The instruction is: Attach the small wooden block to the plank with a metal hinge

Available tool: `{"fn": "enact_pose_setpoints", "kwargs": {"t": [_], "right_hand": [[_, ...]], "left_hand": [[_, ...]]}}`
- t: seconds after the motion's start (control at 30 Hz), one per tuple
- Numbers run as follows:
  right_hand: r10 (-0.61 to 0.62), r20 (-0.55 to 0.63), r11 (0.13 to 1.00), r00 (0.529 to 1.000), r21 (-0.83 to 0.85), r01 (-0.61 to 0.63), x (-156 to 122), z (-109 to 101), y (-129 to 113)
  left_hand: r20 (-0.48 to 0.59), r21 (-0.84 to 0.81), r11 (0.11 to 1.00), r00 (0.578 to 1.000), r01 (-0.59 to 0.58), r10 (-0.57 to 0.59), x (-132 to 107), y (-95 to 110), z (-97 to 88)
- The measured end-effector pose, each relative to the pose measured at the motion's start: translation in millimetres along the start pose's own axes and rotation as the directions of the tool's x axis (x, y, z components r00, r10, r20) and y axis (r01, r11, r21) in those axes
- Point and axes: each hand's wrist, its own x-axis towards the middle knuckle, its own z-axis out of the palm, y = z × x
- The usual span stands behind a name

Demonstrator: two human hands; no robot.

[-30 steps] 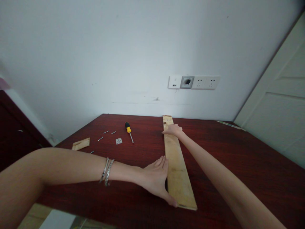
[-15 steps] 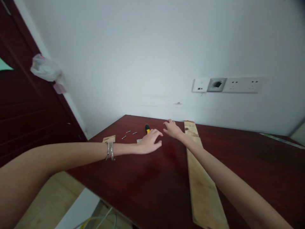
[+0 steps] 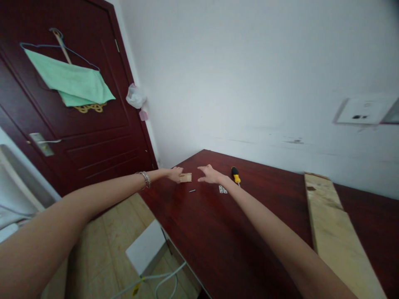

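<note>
My left hand (image 3: 175, 173) reaches to the far left corner of the dark red table (image 3: 249, 232) and touches the left end of a small wooden block (image 3: 186, 177); its fingers curl at the block's edge. My right hand (image 3: 209, 174) hovers just right of the block with fingers spread, holding nothing. A loose screw (image 3: 192, 191) lies in front of the hands. A small metal hinge (image 3: 222, 189) and a yellow-and-black screwdriver (image 3: 235, 175) lie just right of my right hand. A long wooden plank (image 3: 336, 228) lies flat on the right side of the table.
A dark red door (image 3: 62, 137) with a green cloth (image 3: 70, 83) on a hanger stands at the left. A white box (image 3: 146, 249) and cables (image 3: 156, 282) are on the floor below the table's left edge. Wall sockets (image 3: 364, 111) are at the right.
Both hands left the long plank and moved left across the table to the small block. My view swung left, bringing the door into sight.
</note>
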Motion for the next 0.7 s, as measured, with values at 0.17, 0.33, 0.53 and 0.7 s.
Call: {"fn": "enact_pose_setpoints", "kwargs": {"t": [0.17,0.33,0.53,0.7], "right_hand": [[0.022,0.08,1.0,0.997,0.013,-0.023,34.5,23.4,-6.5],[0.05,0.13,0.999,0.99,0.012,-0.052,53.3,38.1,-8.9],[0.118,0.143,0.993,0.983,0.005,-0.12,60.4,44.4,-4.2],[0.114,0.141,0.993,0.983,0.007,-0.116,64.5,48.4,2.3]], "left_hand": [[0.056,-0.046,0.998,0.998,0.044,-0.042,-6.8,-11.9,6.8],[0.084,-0.093,0.995,0.996,0.023,-0.016,-7.9,-15.2,10.8],[0.099,-0.143,0.989,0.994,-0.03,0.045,-0.1,-22.2,18.1],[0.069,-0.139,0.989,0.996,-0.04,0.05,6.2,-26.5,20.4]]}}
